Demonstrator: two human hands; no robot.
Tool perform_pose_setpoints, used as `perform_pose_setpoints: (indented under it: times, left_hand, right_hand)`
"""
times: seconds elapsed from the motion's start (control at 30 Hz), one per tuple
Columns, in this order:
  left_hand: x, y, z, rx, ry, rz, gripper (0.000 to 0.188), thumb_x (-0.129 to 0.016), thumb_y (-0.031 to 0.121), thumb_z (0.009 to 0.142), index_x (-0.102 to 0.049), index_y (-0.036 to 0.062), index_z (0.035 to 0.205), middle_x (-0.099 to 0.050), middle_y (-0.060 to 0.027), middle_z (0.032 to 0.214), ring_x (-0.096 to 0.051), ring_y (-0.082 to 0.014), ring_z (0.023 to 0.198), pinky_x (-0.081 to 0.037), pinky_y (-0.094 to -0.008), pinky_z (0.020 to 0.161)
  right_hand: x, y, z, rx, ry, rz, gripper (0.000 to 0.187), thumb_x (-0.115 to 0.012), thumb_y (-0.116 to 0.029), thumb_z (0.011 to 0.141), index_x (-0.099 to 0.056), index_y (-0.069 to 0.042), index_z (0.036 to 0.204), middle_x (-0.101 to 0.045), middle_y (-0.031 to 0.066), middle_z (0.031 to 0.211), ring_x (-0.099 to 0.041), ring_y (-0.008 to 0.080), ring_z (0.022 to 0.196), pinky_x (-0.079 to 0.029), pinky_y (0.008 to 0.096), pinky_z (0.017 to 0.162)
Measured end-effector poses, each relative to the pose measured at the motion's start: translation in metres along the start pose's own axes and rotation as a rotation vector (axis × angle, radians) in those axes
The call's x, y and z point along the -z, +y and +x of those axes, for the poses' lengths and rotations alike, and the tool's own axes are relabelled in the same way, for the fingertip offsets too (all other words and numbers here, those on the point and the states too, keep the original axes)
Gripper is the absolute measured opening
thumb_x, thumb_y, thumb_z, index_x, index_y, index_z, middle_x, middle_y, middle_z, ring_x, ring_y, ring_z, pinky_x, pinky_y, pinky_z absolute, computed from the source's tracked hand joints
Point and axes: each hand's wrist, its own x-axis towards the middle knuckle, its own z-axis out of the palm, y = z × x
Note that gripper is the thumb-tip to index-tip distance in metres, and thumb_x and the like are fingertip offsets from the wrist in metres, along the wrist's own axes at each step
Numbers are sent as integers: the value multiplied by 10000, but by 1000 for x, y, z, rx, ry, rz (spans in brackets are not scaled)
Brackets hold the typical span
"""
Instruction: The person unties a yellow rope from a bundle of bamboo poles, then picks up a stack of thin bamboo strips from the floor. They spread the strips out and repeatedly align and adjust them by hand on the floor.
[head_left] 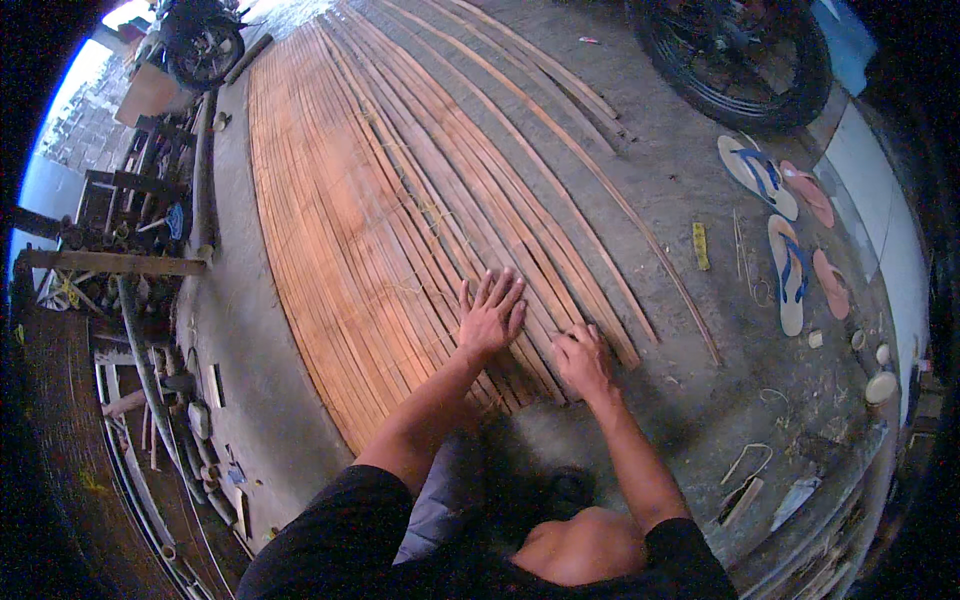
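Long, thin wooden slats (310, 230) lie side by side on the floor in front of me, forming a broad mat. Thin yellowish cord (430, 212) crosses some of them. My left hand (488, 318) rests on the slats near their close end, fingers spread and flat. Just to its right, my right hand (582, 362) has its fingers curled down around the near end of a slat. The slat's part under those fingers is hidden. Farther right, a few separate slats (520, 150) lie apart from the mat with gaps between them.
A motorcycle wheel (745, 60) stands at the far right, another motorcycle (203, 45) at the far left. Sandals (790, 275) and a yellow strip (700, 247) lie on the right. Metal pipes and a cluttered rack (130, 262) line the left side.
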Motion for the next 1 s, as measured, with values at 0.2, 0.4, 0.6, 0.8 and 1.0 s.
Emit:
perform_pose_setpoints:
  times: [0.2, 0.4, 0.6, 0.8, 1.0]
  left_hand:
    - [3, -1, -1, -39, 50, -84, 475, -517, 343, 1008, -525, 202, 1461, -469, -68, 1546, -397, -327, 1444, -176, -591, 1198]
    - [-3, 15, 12, 30, 69, -109, 406, -546, 373, 981, -608, 196, 1342, -540, -69, 1476, -431, -331, 1411, -211, -580, 1186]
    - [-1, 32, 28, 268, 94, 57, 454, -534, 419, 977, -583, 102, 1298, -591, -153, 1264, -505, -361, 1265, -218, -597, 1166]
    - [-12, 36, 25, 256, 159, 101, 499, -520, 408, 984, -517, 113, 1387, -538, -191, 1303, -473, -390, 1287, -189, -614, 1177]
    - [-4, 43, 25, 244, 158, 0, 492, -515, 401, 989, -507, 121, 1393, -535, -162, 1319, -461, -372, 1300, -177, -605, 1185]
  right_hand:
    - [48, 41, 20, -320, 256, -69, 329, -658, -202, 917, -641, -42, 1205, -572, 209, 1121, -576, 389, 1024, -466, 481, 890]
    - [57, 101, 25, -414, 122, -210, 306, -587, -233, 969, -561, -33, 1198, -624, 264, 1053, -613, 462, 972, -500, 522, 812]
    - [101, 13, 50, -430, 38, 156, 267, -534, -258, 1008, -572, -48, 1167, -690, 268, 975, -665, 469, 881, -507, 548, 698]
    - [55, -9, 12, -267, 119, 195, 309, -518, -257, 1014, -603, -59, 1235, -693, 258, 980, -671, 466, 892, -525, 526, 715]
    - [36, -19, -4, -307, 3, 282, 372, -508, -159, 1001, -555, -28, 1346, -688, 276, 1071, -665, 465, 952, -536, 523, 796]
